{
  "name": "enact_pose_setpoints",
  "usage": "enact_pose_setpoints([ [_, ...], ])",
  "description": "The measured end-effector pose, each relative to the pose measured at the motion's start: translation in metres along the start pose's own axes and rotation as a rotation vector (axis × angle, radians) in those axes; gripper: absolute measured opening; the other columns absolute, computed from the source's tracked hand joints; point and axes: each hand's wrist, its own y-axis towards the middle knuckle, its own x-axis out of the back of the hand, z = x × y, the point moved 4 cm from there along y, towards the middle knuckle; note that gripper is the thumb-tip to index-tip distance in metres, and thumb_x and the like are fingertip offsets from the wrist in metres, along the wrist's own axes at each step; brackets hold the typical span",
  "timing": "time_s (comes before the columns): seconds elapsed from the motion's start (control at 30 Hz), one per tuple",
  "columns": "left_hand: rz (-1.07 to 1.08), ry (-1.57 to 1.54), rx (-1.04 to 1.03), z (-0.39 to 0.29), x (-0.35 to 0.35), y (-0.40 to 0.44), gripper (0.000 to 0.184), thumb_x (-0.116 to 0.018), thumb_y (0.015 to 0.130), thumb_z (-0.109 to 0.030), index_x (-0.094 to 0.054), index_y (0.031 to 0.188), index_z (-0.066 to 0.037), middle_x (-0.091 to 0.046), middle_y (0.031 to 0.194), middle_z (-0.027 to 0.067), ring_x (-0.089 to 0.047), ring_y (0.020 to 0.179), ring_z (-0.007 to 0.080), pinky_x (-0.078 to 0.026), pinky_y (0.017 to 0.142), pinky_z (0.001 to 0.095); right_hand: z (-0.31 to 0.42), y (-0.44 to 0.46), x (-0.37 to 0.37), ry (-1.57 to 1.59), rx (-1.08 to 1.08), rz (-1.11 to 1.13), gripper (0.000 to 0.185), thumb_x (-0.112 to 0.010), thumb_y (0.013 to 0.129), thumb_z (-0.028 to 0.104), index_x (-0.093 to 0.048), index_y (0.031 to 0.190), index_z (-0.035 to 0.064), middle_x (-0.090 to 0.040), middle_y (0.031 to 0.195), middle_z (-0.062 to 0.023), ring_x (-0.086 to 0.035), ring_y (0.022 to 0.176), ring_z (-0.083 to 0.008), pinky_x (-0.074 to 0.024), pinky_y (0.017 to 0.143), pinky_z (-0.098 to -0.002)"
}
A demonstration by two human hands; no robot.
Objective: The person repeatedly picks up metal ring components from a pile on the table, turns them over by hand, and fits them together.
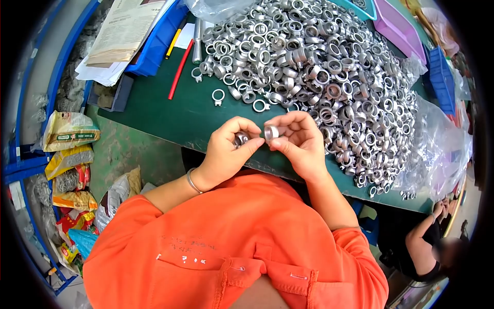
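Note:
My left hand (230,144) is closed round a small metal part (241,138), mostly covered by the fingers. Beside it, my right hand (300,140) pinches a silver metal ring (271,133) between thumb and fingers. The two hands nearly meet above the front edge of the green table (154,105). Just beyond them spreads a large pile of similar metal rings (329,67). Two single rings lie at the pile's near left side, one (218,96) farther left than the other (260,105).
A red stick (180,69), a yellow marker (173,44) and a metal rod (197,41) lie left of the pile. Blue bins (154,46) and papers stand at the back left. Clear plastic (437,144) lies right. Another person (422,247) sits at the lower right.

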Motion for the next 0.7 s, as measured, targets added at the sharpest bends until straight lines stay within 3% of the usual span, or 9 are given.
enact_pose_setpoints([
  [0.07,0.034,-0.004,0.049,0.0,0.003,0.001,0.013,-0.065,0.081,-0.002,-0.06,0.092,-0.001,-0.059,0.085,0.0006,-0.05,0.071,0.0036,-0.041,0.06,0.0172,0.006,0.0,-0.001,0.052,0.183,-0.037,0.035,-0.066,0.074,-0.008,-0.048,0.103,0.0033,-0.059,0.099,-0.0102,-0.058,0.09,-0.0152,-0.0479,0.069,-0.0242],
  [0.13,0.072,-0.011,0.103,0.0,0.001,0.001,0.014,-0.064,0.081,-0.003,-0.059,0.094,-0.001,-0.058,0.084,0.0,-0.05,0.07,0.0026,-0.04,0.057,0.0162,0.008,-0.002,-0.001,0.042,0.196,-0.049,0.038,-0.067,0.071,-0.01,-0.049,0.1,0.0048,-0.059,0.099,-0.0096,-0.057,0.09,-0.016,-0.0468,0.07,-0.0258],
  [0.2,0.081,-0.23,0.16,-0.001,-0.002,0.0,0.015,-0.068,0.08,-0.007,-0.061,0.091,0.0,-0.062,0.081,0.0018,-0.053,0.071,0.0036,-0.043,0.064,0.0181,0.018,-0.007,-0.006,-0.705,0.531,-0.052,0.035,-0.066,0.069,-0.011,-0.052,0.096,0.0053,-0.06,0.1,-0.0093,-0.057,0.083,-0.0196,-0.0454,0.068,-0.0278],
  [0.27,0.072,-0.169,0.154,0.002,0.0,0.0,0.014,-0.065,0.081,-0.006,-0.061,0.092,0.001,-0.063,0.081,0.003,-0.053,0.07,0.0042,-0.043,0.061,0.0182,0.029,-0.009,-0.022,-0.976,0.776,0.145,0.035,-0.066,0.066,-0.011,-0.055,0.095,0.0038,-0.059,0.099,-0.0114,-0.055,0.081,-0.0275,-0.0454,0.069,-0.0324],
  [0.37,0.033,-0.197,0.254,0.011,0.009,0.001,0.013,-0.059,0.082,-0.003,-0.061,0.095,0.002,-0.063,0.082,0.0058,-0.055,0.069,0.0059,-0.043,0.053,0.0189,0.03,-0.008,-0.03,-0.832,0.675,0.181,0.034,-0.063,0.069,-0.011,-0.054,0.1,0.0008,-0.058,0.099,-0.0151,-0.057,0.086,-0.0287,-0.0466,0.075,-0.0349],
  [0.43,-0.011,-0.377,0.366,0.024,0.016,-0.001,0.021,-0.047,0.083,0.001,-0.059,0.099,0.002,-0.063,0.086,0.0104,-0.056,0.065,0.0097,-0.041,0.042,0.0208,0.019,0.005,-0.019,-0.992,0.633,0.027,0.029,-0.059,0.074,-0.008,-0.054,0.102,0.0004,-0.056,0.092,-0.0156,-0.057,0.076,-0.0314,-0.0479,0.066,-0.0367],
  [0.53,-0.073,-0.608,0.507,0.022,0.016,-0.002,0.021,-0.048,0.083,-0.004,-0.056,0.101,0.001,-0.061,0.088,0.0112,-0.055,0.063,0.011,-0.041,0.042,0.0188,0.003,0.026,-0.018,-1.321,0.369,-0.034,0.024,-0.059,0.08,0.004,-0.053,0.103,0.0029,-0.054,0.083,-0.0152,-0.057,0.069,-0.0342,-0.0473,0.06,-0.0388],
  [0.63,-0.063,-0.688,0.522,0.025,0.017,-0.003,0.015,-0.05,0.083,-0.007,-0.054,0.096,-0.001,-0.057,0.082,0.0088,-0.054,0.064,0.012,-0.038,0.041,0.0188,-0.004,0.031,-0.018,-1.44,0.308,-0.003,0.021,-0.062,0.079,0.008,-0.056,0.098,0.0026,-0.055,0.082,-0.0159,-0.057,0.069,-0.0353,-0.0473,0.059,-0.0411],
  [0.7,-0.038,-0.641,0.512,0.027,0.018,-0.004,0.009,-0.052,0.083,-0.007,-0.053,0.091,-0.003,-0.054,0.075,0.0057,-0.052,0.063,0.0104,-0.035,0.039,0.0177,-0.003,0.025,-0.015,-1.426,0.358,0.028,0.013,-0.063,0.079,0.006,-0.058,0.091,0.0017,-0.056,0.079,-0.0123,-0.059,0.065,-0.0271,-0.0482,0.055,-0.0352],
])
